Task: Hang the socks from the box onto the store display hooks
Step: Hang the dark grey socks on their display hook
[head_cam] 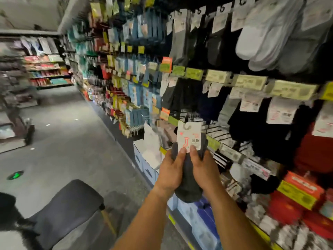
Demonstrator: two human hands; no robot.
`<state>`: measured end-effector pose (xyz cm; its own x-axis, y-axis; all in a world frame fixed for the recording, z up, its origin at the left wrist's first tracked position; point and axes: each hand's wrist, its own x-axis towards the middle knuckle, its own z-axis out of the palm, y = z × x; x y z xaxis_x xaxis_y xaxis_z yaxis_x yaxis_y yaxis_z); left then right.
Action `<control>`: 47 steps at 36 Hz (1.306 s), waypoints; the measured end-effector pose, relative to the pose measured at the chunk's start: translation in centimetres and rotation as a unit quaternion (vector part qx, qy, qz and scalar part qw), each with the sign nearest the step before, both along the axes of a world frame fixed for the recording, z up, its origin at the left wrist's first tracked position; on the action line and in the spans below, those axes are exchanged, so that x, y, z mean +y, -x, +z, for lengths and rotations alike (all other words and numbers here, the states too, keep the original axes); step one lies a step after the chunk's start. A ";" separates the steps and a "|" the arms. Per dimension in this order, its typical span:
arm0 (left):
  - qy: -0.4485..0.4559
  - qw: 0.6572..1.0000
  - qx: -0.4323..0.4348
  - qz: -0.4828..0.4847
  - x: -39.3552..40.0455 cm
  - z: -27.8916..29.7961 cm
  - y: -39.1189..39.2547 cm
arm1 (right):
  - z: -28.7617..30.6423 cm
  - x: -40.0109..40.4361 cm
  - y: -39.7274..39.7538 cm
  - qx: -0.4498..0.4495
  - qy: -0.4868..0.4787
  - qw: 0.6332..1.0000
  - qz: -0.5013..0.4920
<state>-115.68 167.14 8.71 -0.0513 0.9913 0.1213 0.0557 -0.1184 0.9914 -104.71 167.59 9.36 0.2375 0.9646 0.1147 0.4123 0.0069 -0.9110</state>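
Both hands hold one pair of dark grey socks (189, 179) upright in front of the display wall. A white card label (189, 136) with a black hook tops the pair. My left hand (171, 172) grips the socks from the left, thumb on the label's lower edge. My right hand (205, 170) grips them from the right, thumb also on the label. The label's hook sits near several bare metal display hooks (214, 129). Whether it touches one I cannot tell. The box is not clearly in view.
Hanging socks with white cards fill the wall above and to the right (270, 33). Yellow price tags (250, 82) line the rails. Red packs (299, 192) lie on the low shelf at right. A dark stool (70, 204) stands on the grey aisle floor at lower left.
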 end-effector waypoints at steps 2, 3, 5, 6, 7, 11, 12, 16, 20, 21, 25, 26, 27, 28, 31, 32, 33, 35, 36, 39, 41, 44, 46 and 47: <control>0.013 1.000 0.008 0.000 3.6 0.1 1.6 | -0.2 3.8 1.5 0.024 0.001 1.000 0.000; 0.022 1.000 0.014 -0.002 5.5 0.3 2.3 | -0.1 5.5 2.2 0.035 0.005 0.999 -0.003; 0.028 0.999 0.024 -0.001 9.0 0.9 3.7 | 0.4 8.8 3.6 0.048 0.002 0.999 -0.008; 0.027 0.999 0.023 0.002 10.8 1.3 4.4 | 0.8 10.6 4.2 0.050 -0.007 0.999 -0.007; 0.028 0.999 0.018 0.007 12.5 1.7 4.9 | 1.2 12.3 4.7 0.051 -0.014 0.999 -0.005; 0.014 1.000 0.003 -0.008 18.9 2.3 6.5 | 2.3 18.2 6.5 0.038 -0.026 0.999 -0.020; 0.006 1.000 -0.004 -0.021 20.2 2.3 6.9 | 2.3 19.3 6.8 0.033 -0.029 0.999 -0.026; -0.020 0.998 -0.011 -0.058 24.9 2.6 7.6 | 2.2 23.8 7.4 0.024 -0.030 0.998 -0.059; -0.026 0.996 0.004 -0.081 30.6 1.8 8.6 | 1.8 28.3 8.7 0.004 -0.032 0.993 -0.114; -0.026 0.996 0.003 -0.086 32.0 1.7 9.0 | 1.7 29.1 9.1 0.000 -0.041 0.989 -0.140; -0.044 0.992 -0.026 -0.115 37.3 1.4 10.9 | 0.7 32.6 11.3 -0.035 -0.100 0.957 -0.269; -0.044 0.991 -0.040 -0.123 38.6 1.4 11.5 | 0.8 33.4 12.2 -0.029 -0.100 0.956 -0.275; -0.040 0.988 -0.048 -0.138 39.9 1.4 12.1 | 1.0 34.2 13.2 -0.008 -0.101 0.960 -0.263; -0.031 0.985 -0.058 -0.158 41.0 1.6 12.7 | 1.1 35.1 14.2 0.022 -0.101 0.964 -0.246; 0.015 0.971 -0.100 -0.216 43.6 1.6 14.1 | 1.3 37.7 16.9 0.063 -0.111 0.961 -0.245; 0.031 0.966 -0.113 -0.230 44.4 1.8 14.7 | 1.3 38.6 17.4 0.064 -0.111 0.957 -0.262; 0.046 0.958 -0.129 -0.252 45.3 2.0 15.2 | 1.5 39.2 17.9 0.065 -0.109 0.951 -0.281; 0.081 0.935 -0.171 -0.299 47.0 1.8 16.0 | 1.7 40.0 18.6 0.048 -0.098 0.947 -0.303; 0.093 0.925 -0.188 -0.317 47.6 1.7 16.5 | 1.9 40.1 19.0 0.043 -0.090 0.945 -0.313; 0.096 0.923 -0.203 -0.313 49.1 1.4 17.2 | 1.9 40.3 19.8 0.039 -0.119 0.928 -0.351; 0.085 0.929 -0.189 -0.308 49.7 1.3 17.2 | 2.1 40.7 20.5 0.045 -0.128 0.921 -0.364; 0.074 0.927 -0.176 -0.323 50.3 1.3 17.4 | 2.1 41.7 21.5 0.124 -0.137 0.915 -0.358; 0.075 0.917 -0.205 -0.334 50.6 1.3 17.7 | 2.2 42.2 22.1 0.153 -0.155 0.913 -0.345; 0.078 0.913 -0.215 -0.338 50.9 1.4 18.0 | 2.3 42.5 22.3 0.154 -0.155 0.913 -0.345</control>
<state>-133.65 218.00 10.09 0.5695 0.8172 0.0892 -0.3762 0.1626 0.9121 -127.04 210.11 11.68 0.8437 0.5048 0.1824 0.1407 0.1201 -0.9827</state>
